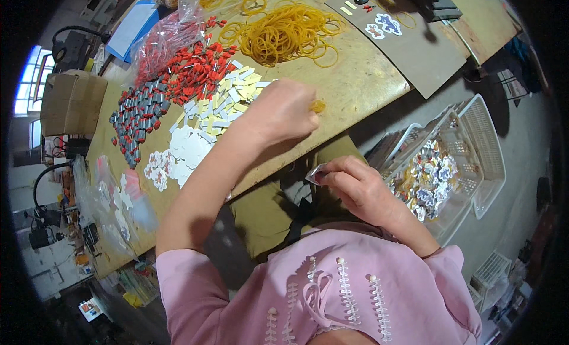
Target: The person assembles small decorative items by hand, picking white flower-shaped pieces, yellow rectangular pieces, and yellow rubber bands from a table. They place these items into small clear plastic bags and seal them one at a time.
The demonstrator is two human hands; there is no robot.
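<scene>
Nearest the body, the right hand pinches a small shiny packet just off the table edge; it looks light, limp and slippery, best gripped at a corner. Beyond, the left hand is curled over the table, its grip hidden, beside yellow rubber bands, probably soft, springy and easily hooked by a fingertip.

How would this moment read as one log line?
left hand: beside yellow rubber bands; right hand: holding small shiny packet; pale strips: heaped nearby
</scene>
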